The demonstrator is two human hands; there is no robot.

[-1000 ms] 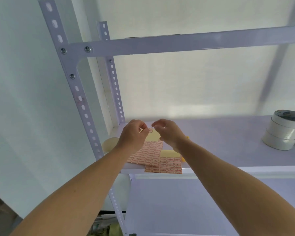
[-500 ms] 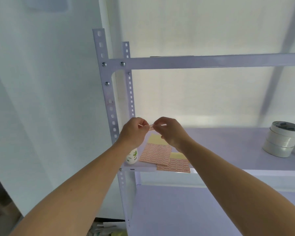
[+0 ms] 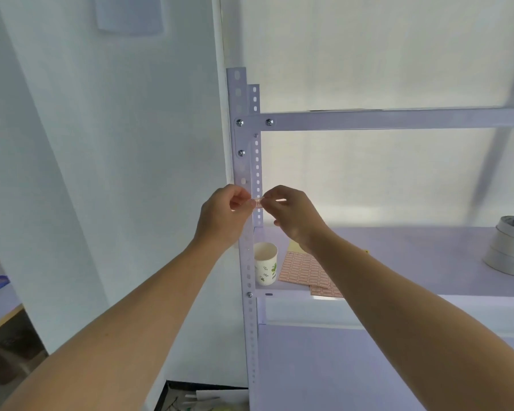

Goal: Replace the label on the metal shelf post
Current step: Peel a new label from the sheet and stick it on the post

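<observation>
Soft daylight glows through the pale wall (image 3: 368,179) behind the shelf post (image 3: 241,170), washing out the upper right. Frame edges stretch; detail is slightly soft throughout.

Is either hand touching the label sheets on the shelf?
No, the left hand and right hand pinch a small label up by the post, above the label sheets.

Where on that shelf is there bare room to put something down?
Bare shelf stretches between the label sheets and the tape rolls. The left corner by the post is crowded: paper cup and sheets sit close together.
</observation>
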